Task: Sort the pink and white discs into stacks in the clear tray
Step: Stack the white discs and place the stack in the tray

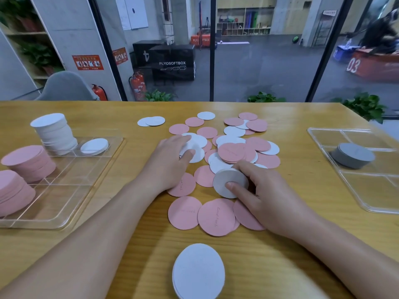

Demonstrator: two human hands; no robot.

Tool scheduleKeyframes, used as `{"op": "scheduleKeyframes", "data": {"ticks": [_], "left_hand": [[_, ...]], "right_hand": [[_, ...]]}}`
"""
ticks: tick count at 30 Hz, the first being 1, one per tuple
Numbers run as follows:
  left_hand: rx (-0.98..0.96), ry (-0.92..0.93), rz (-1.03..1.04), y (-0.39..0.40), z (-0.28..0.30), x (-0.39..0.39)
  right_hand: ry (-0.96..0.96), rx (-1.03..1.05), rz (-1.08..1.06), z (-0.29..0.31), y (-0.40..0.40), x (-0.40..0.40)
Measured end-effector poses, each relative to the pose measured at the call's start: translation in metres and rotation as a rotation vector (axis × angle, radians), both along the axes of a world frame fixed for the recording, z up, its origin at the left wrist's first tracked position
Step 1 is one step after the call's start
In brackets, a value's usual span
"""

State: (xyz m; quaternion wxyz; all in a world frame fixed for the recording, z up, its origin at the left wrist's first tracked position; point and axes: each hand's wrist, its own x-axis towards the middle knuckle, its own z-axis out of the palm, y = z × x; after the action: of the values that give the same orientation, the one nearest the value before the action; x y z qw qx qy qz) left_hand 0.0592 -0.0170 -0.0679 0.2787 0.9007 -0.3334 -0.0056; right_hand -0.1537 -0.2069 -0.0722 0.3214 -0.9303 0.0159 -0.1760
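1. I see 2 bare forearms entering from the bottom corners of my head view, with no sleeve on either up to the frame edge.
2. My left hand [170, 162] wears no glove, ring or bracelet that I can make out; its wrist carries no watch or strap.
3. My right hand [269, 193] is likewise ungloved, with no ring, watch or band visible on it.
4. The fingers [237, 188] on the right hand have short, plain nails without any polish.
5. The left fingers are slightly blurred, so I cannot tell their nails.
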Motion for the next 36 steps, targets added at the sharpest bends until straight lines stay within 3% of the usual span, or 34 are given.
{"op": "scheduleKeyframes", "data": {"ticks": [8,19,23,33,36], "left_hand": [[0.177,-0.124,-0.001,0.001,0.013,-0.014],[-0.195,0.105,-0.015,0.015,0.022,-0.028],[-0.47,0.369,-0.116,0.021,0.03,-0.037],[-0.428,0.492,-0.47,0.013,0.029,-0.057],[-0.447,0.383,-0.351,0.012,0.022,-0.049]], "right_hand": [[-0.002,-0.009,0.003,-0.001,-0.001,0.001],[-0.012,-0.005,-0.012,0.0,-0.001,-0.002],[-0.022,0.04,-0.035,0.002,-0.001,-0.004],[-0.021,-0.002,-0.018,0.003,-0.003,-0.004],[-0.004,-0.058,-0.007,0.001,-0.004,-0.002]]}}
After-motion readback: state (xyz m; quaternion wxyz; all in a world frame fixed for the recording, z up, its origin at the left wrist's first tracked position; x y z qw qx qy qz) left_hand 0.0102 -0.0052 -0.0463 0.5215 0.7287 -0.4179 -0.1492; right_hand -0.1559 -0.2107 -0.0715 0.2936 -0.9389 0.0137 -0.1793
